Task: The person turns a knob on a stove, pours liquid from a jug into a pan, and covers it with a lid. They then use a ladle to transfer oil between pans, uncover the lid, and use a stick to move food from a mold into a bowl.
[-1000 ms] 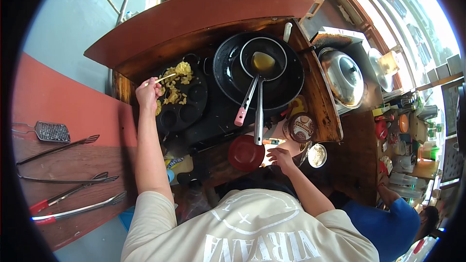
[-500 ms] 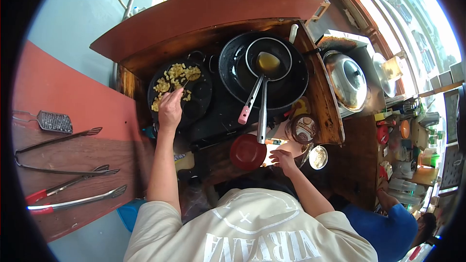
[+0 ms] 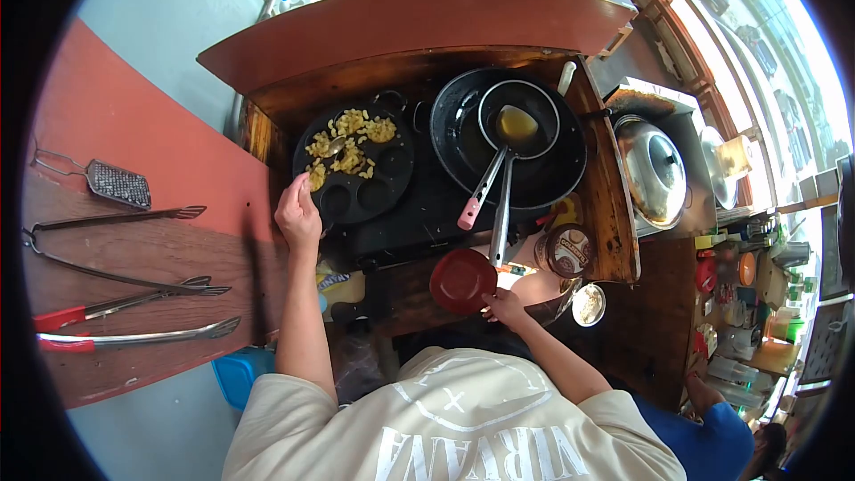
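Observation:
A dark round pan with several hollows sits at the left of the stove. Yellowish chunks of food are heaped over its far and left hollows. My left hand is at the pan's left front edge, fingers pinched around what appears to be the handle of a metal spoon. The spoon's bowl rests among the chunks, and its handle is hard to make out. With my right hand I grip the rim of a red bowl at the stove's front; some fingertips are hidden.
Right of the pan, a large black wok bears a smaller pan and a pink-handled ladle. A brown-lidded jar stands at right front. Tongs and a grater lie on the left board. A co-worker's blue sleeve shows lower right.
My left hand has moved left and toward me, to the pan's edge. My right hand has come onto the red bowl's rim, and the bowl has shifted slightly left. The view has shifted too.

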Demonstrator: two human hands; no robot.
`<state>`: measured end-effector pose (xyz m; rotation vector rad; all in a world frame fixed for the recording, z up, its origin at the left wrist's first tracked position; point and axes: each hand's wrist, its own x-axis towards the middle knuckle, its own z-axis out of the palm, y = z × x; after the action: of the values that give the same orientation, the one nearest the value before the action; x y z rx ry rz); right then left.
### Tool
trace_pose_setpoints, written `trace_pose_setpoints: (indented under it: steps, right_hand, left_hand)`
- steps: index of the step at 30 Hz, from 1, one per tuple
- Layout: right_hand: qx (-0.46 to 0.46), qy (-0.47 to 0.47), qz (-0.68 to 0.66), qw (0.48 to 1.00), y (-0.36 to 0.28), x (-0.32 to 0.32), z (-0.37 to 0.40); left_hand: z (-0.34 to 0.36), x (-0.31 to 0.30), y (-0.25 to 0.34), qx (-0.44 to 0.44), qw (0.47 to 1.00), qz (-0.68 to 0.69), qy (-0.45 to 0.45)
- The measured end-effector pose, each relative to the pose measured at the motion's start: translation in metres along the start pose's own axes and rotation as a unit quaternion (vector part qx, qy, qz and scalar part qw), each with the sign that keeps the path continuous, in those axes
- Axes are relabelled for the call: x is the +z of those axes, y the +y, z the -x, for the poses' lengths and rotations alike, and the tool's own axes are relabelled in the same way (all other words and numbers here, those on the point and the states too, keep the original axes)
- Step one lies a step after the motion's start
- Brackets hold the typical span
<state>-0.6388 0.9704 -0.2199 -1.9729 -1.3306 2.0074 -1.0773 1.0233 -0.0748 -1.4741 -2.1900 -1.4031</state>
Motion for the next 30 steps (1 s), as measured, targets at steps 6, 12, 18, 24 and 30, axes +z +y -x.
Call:
trace_pose_setpoints:
  steps: [6,12,18,24,30]
  right_hand:
    - [-0.014,-0.004,-0.027,1.0,0.007,0.012,-0.008]
    - [-0.051,0.015,0.011,0.999,-0.001,0.002,0.006]
    - [-0.096,0.023,0.028,0.995,-0.021,-0.008,0.019]
    - [-0.06,-0.085,-0.146,0.984,-0.071,-0.002,0.043]
    - [0.02,-0.099,-0.188,0.977,-0.111,0.012,0.045]
  left_hand:
    - [-0.013,0.012,-0.01,0.122,0.992,-0.019,-0.034]
    - [-0.007,-0.007,-0.022,0.06,0.994,-0.075,0.043]
    - [-0.031,0.008,-0.052,0.072,0.995,-0.064,0.016]
    - [-0.038,0.011,-0.058,0.108,0.992,-0.066,-0.024]
    - [-0.035,0.016,-0.074,0.096,0.994,-0.045,0.041]
